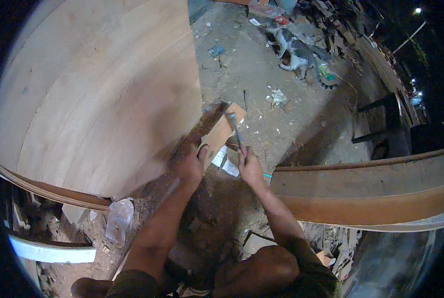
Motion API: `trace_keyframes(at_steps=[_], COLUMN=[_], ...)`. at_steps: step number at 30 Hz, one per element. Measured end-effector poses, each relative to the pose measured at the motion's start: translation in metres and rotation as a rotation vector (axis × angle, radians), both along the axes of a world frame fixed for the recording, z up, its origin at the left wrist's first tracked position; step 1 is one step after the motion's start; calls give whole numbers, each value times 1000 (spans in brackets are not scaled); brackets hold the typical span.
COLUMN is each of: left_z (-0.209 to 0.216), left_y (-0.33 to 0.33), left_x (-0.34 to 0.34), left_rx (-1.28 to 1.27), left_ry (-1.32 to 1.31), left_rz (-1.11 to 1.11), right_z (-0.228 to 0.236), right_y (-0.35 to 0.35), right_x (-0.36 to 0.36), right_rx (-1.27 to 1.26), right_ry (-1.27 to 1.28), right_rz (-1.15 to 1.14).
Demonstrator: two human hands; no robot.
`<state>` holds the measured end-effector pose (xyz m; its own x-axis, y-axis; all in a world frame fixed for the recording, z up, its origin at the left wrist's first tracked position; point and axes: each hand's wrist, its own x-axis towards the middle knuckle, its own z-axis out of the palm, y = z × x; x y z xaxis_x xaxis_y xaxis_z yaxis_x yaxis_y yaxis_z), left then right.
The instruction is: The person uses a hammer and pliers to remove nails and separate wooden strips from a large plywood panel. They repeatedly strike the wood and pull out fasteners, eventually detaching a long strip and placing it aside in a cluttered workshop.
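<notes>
My left hand (189, 161) is closed around the lower part of a short, flat wooden board (216, 136), its thumb on the upper face. The board lies at a slant, its far end pointing up and right. In my right hand (251, 166) is a slim, dark-handled tool (237, 130) with a small greyish head. That head rests on or just above the board's far end; which of the two I cannot tell. Whether it is a hammer or a brush is too small to make out. White paper scraps (226, 161) lie on the ground beneath, between my hands.
A large plywood sheet (103, 94) fills the left side. Stacked curved-looking panels (361, 193) stand at the right. A grey and white cat (294, 52) lies on the dirt floor (252, 89) farther off. Crumpled clear plastic (118, 221) sits at lower left, and wood scraps pile at upper right.
</notes>
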<state>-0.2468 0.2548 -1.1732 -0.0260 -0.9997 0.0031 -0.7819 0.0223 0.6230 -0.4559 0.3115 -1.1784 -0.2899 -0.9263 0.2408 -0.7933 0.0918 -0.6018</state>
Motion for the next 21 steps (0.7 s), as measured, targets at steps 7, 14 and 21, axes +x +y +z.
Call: trace_keyframes(at_steps=[7, 14, 21], left_z=[9, 114, 312], left_y=[-3, -25, -33], left_x=[21, 56, 77], left_rx=[-242, -116, 8], left_ry=[-19, 14, 98], left_rz=[74, -23, 20], right_z=[57, 96, 344], right_y=[0, -33, -45], right_x=[30, 33, 93], right_rx=[-111, -74, -146], right_ry=[-286, -499, -1059], right_rz=[-19, -48, -88])
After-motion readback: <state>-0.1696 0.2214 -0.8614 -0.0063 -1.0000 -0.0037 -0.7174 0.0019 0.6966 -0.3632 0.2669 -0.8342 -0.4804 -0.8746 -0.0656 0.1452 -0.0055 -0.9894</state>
